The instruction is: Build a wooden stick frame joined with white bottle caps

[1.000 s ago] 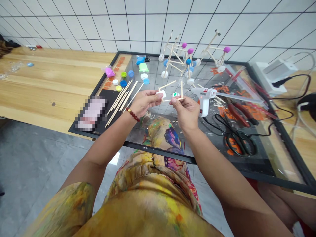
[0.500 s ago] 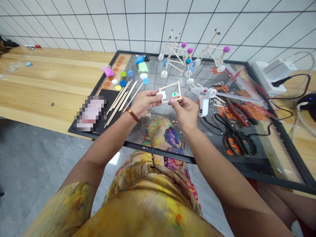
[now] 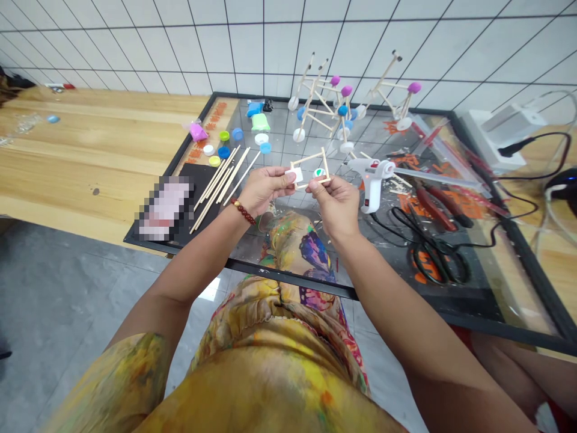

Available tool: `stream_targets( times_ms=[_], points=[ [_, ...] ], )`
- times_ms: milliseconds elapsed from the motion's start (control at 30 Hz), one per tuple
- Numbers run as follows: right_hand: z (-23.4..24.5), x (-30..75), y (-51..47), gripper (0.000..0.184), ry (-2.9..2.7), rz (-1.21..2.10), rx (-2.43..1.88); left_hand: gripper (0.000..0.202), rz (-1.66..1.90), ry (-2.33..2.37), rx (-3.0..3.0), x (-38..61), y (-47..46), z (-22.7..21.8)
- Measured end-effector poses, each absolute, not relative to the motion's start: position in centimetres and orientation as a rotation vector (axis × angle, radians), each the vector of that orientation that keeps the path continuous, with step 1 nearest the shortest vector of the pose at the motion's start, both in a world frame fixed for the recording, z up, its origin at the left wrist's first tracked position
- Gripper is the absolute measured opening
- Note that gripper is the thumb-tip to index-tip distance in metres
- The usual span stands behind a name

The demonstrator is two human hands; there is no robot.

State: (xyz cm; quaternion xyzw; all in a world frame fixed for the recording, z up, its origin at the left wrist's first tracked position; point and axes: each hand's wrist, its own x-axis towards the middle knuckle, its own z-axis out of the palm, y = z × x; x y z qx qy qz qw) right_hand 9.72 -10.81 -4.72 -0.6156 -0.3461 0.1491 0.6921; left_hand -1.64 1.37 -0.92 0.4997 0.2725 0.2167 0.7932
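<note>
Glassy tabletop [image 3: 279, 126], both hands [image 3: 265, 189] pinching a stick frame [image 3: 307, 157], long axis running left to right

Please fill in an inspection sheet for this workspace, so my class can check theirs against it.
Surface: black-rimmed glass board on a wooden table.
Job's things: stick frame and white piece in hand; stick models behind.
Clutter: loose sticks, bottle caps, pliers, scissors and glue gun on the board.
Hands: left hand pinches the white piece; right hand pinches the frame's near right corner.
Cables: black cord runs near the scissors; power strip at right.
Surroundings: tiled wall behind; part of another person, lower right.
</note>
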Motion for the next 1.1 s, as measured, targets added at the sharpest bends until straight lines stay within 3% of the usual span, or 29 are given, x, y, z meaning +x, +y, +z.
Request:
stream_targets(
  times_ms=[800,1100],
  points=[
    [-5.1,9.8,-10.7,0.014,-0.713,0.391,-1.385,0.015,0.517,0.589,1.034,-1.3,0.9,-1.3],
    [-5.9,9.9,-10.2,0.023,-0.669,0.426,-1.403,0.015,0.507,0.678,1.053,-1.3,0.9,-1.5]
  ],
)
